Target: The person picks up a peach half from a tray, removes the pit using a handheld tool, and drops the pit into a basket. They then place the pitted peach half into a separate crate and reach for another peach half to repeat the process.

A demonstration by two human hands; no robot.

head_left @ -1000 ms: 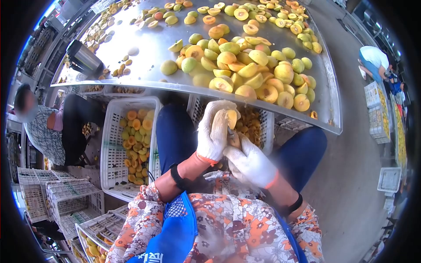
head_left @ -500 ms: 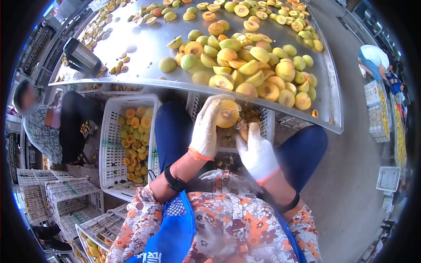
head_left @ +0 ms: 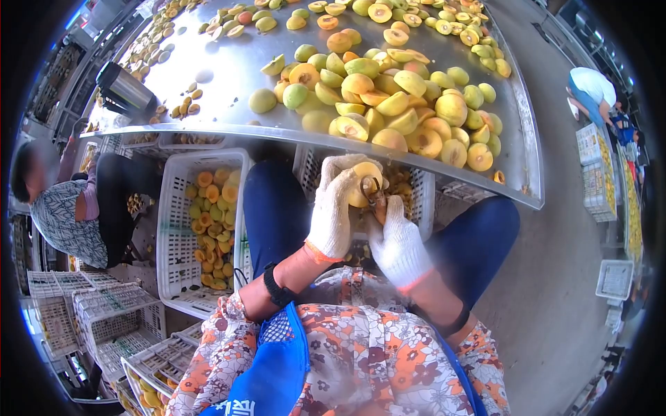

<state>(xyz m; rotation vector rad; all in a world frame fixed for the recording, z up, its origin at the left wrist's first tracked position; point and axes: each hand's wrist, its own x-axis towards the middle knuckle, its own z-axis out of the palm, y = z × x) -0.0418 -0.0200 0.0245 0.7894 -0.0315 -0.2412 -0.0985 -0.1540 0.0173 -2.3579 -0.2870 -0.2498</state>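
Observation:
Both my hands wear white knit gloves. My left hand (head_left: 331, 211) is closed round a yellow peach half (head_left: 359, 171), its cut face turned toward my right side. In my right hand (head_left: 400, 246) is a pitting tool (head_left: 380, 210) with a curved metal loop and a brownish handle. The loop lies against the middle of the cut face, where the pit sits. Just beyond my hands, a heap of peach halves (head_left: 394, 104) lies on the metal table (head_left: 229, 83). Under my hands is a white crate (head_left: 424, 201), mostly hidden, with brownish bits inside.
Left of my knee stands a white crate (head_left: 166, 243) holding peach halves. A steel flask (head_left: 126, 89) lies on the table at the left. More crates (head_left: 114, 312) are stacked lower left. A co-worker (head_left: 66, 208) sits at the left; another person (head_left: 592, 89) bends at the far right.
The tool's loop has shifted slightly lower on the cut face, and my right hand has moved a little left. My left hand has turned slightly. The co-worker at the left has shifted position.

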